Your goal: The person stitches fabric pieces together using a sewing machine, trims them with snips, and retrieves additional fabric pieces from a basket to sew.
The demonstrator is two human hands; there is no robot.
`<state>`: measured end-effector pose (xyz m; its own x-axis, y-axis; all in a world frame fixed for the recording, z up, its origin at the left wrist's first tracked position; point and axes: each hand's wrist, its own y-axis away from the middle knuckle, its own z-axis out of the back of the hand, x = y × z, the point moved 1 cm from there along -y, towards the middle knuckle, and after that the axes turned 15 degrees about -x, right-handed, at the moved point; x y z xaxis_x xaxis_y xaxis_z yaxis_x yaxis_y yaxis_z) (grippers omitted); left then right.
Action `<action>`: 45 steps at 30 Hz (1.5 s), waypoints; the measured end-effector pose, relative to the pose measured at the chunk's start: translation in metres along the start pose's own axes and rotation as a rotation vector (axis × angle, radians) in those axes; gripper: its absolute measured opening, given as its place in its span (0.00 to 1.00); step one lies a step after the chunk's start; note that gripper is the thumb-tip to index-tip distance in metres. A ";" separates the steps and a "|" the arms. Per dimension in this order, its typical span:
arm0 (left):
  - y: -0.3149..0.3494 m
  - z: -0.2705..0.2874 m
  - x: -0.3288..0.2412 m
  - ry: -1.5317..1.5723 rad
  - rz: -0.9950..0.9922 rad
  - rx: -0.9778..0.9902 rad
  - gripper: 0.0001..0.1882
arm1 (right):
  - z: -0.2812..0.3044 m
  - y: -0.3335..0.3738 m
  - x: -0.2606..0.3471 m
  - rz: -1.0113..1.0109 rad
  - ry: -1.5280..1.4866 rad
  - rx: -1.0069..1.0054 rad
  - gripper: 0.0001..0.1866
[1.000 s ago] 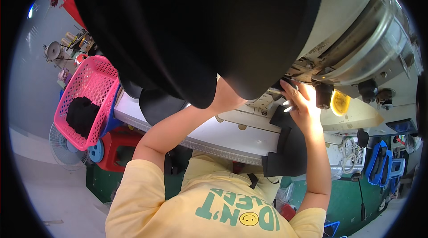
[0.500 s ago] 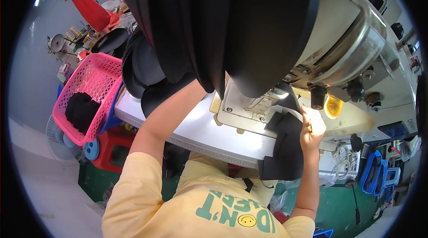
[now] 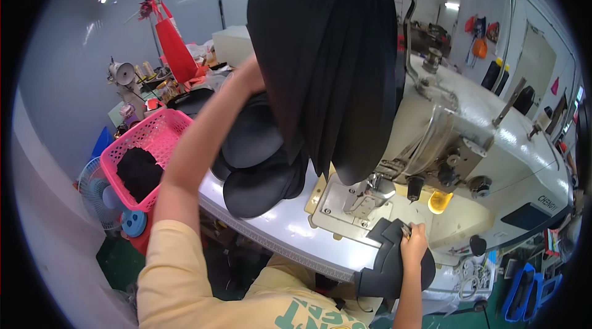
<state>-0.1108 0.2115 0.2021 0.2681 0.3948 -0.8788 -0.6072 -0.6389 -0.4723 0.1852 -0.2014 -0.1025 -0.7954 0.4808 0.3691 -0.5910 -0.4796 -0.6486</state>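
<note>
The big white sewing machine [image 3: 468, 144] now stands to the far side of both hands, where a second ago it filled the top of the view and the right hand was up under its head. Over the machine hangs a large bundle of black fabric [image 3: 327, 64], draped from above and dropping just beside the left hand [image 3: 250, 76]. That hand has moved up and away from the body, the arm stretched out over a stack of black rounded pieces [image 3: 256, 162] lying on the white table [image 3: 277, 230] beneath the forearm. Its fingers are lost behind the hanging fabric, so whether it grips anything cannot be told.

The right hand [image 3: 413, 246] has drawn back toward the body, off the needle area [image 3: 370, 190], and is closed on a black cut piece [image 3: 394, 261], pinching its upper edge; the rest of the piece hangs below the grip, over the table's near edge. The piece looks finished with at the needle, while the left hand seems to go for the stack or the fabric.

Far to the left of the left arm, a pink basket [image 3: 151, 144] holds more dark cloth. Anything small in the right fingers is too tiny to make out.
</note>
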 end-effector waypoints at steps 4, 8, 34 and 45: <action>-0.026 0.018 -0.129 0.135 -0.165 0.012 0.13 | 0.006 0.000 0.008 -0.005 -0.003 -0.040 0.10; -0.023 0.025 -0.268 0.021 -0.139 -0.143 0.12 | 0.003 -0.005 0.013 0.001 -0.023 -0.005 0.08; 0.147 0.236 -0.031 -1.604 0.414 -0.436 0.27 | -0.009 0.002 -0.012 0.086 0.029 0.019 0.12; 0.386 0.334 0.077 -1.829 0.616 -0.677 0.50 | 0.000 0.004 -0.013 0.053 0.013 0.006 0.05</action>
<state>-0.5747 0.2157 -0.0251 -0.9906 -0.1345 -0.0247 0.1274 -0.8416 -0.5249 0.1935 -0.2092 -0.1099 -0.8236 0.4642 0.3257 -0.5490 -0.5090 -0.6630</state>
